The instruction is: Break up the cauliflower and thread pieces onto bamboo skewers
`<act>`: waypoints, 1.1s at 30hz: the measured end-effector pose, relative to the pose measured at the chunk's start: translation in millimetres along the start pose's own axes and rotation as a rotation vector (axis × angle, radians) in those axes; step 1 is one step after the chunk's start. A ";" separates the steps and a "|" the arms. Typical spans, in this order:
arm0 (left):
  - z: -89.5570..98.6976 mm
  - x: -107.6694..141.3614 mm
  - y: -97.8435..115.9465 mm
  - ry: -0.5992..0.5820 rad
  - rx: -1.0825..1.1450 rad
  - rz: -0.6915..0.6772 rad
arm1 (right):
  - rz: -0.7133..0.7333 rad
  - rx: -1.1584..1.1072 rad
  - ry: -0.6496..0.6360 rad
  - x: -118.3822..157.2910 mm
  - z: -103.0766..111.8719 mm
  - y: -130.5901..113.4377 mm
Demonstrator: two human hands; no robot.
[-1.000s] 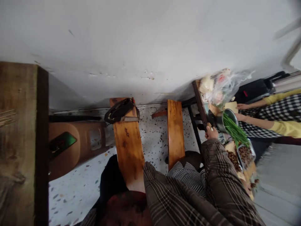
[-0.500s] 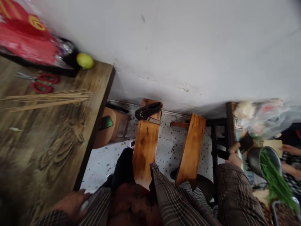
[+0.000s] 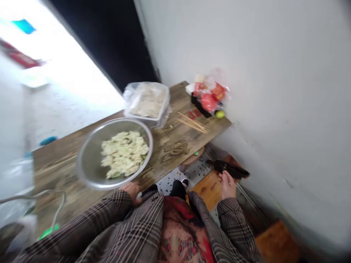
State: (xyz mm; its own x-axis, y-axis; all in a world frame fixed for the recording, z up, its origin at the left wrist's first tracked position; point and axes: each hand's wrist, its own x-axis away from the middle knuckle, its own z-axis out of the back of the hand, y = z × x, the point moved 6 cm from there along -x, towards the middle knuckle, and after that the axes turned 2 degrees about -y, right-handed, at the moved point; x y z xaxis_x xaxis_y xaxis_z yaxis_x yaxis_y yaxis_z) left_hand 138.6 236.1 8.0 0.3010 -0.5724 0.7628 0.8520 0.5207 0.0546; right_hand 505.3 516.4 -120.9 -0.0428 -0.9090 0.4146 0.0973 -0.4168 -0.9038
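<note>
My left hand (image 3: 131, 191) is at the near edge of the wooden table (image 3: 60, 155), just below a large metal bowl (image 3: 91, 166). Its fingers look curled, with something small and pale at them that I cannot make out. Chopped pale cabbage-like pieces (image 3: 123, 153) lie in the bowl. My right hand (image 3: 227, 186) is raised over a wooden bench (image 3: 210, 186), nothing visible in it, fingers extended. Just beyond its fingertips lies a dark bag (image 3: 230, 168); whether they touch I cannot tell.
Behind the bowl stands a plastic-wrapped white box (image 3: 148, 100). Thin wooden skewers (image 3: 193, 123), red-handled scissors (image 3: 194, 114), a yellow-green fruit (image 3: 219, 114) and red packets (image 3: 210, 102) lie at the table's far right. A stool (image 3: 193, 157) is under the edge; a white wall (image 3: 274, 91) is on the right.
My view has swung left, bringing the bowl and box into sight. My right hand, earlier at a wooden-handled cleaver on another table, is now away from it. My left hand stays at the table edge.
</note>
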 end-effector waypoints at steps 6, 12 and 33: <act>-48.2 64.2 -100.4 0.018 0.171 0.166 | 0.122 0.161 -0.468 74.1 -166.3 -70.8; -106.2 102.9 -205.2 0.056 0.327 0.266 | 0.056 0.233 -0.662 179.5 -274.4 -37.9; -86.7 64.9 -375.8 0.642 0.521 0.411 | -0.075 0.434 -0.579 273.0 -338.7 -0.3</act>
State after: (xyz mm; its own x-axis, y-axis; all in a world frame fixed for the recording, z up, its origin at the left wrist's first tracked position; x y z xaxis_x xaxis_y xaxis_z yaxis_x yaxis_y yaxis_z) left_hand -124.9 -51.7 -18.8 0.8493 -0.4400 0.2915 0.3721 0.8909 0.2606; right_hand 156.8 267.8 -43.5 0.4562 -0.6816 0.5721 0.5054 -0.3307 -0.7970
